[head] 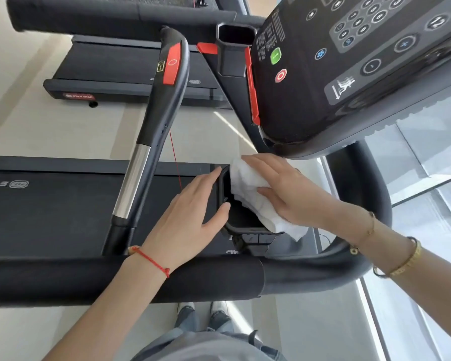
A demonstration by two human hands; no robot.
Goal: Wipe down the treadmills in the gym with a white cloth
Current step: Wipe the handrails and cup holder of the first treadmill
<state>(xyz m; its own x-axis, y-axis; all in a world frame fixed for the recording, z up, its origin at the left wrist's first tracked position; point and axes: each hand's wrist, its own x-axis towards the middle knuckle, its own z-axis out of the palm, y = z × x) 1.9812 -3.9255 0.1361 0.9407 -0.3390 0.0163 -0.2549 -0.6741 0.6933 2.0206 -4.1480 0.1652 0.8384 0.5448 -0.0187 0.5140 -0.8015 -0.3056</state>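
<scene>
A white cloth (248, 188) lies over the right rim of a black cup holder (241, 220) on the near treadmill, below its dark console (349, 74). My right hand (289, 191) presses flat on the cloth, fingers straight, thumb on its inner side. My left hand (190, 217) rests against the holder's left rim, fingers straight, thumb touching the rim edge. The treadmill's belt deck (50, 204) lies to the left. A padded black handrail (115, 280) crosses beneath both forearms.
A curved handle (167, 95) with a red stop pad and silver grip rises left of the holder. A second treadmill (130, 71) stands farther away on the pale floor. Glass panels (427, 178) are at right. My feet (206, 311) show below the handrail.
</scene>
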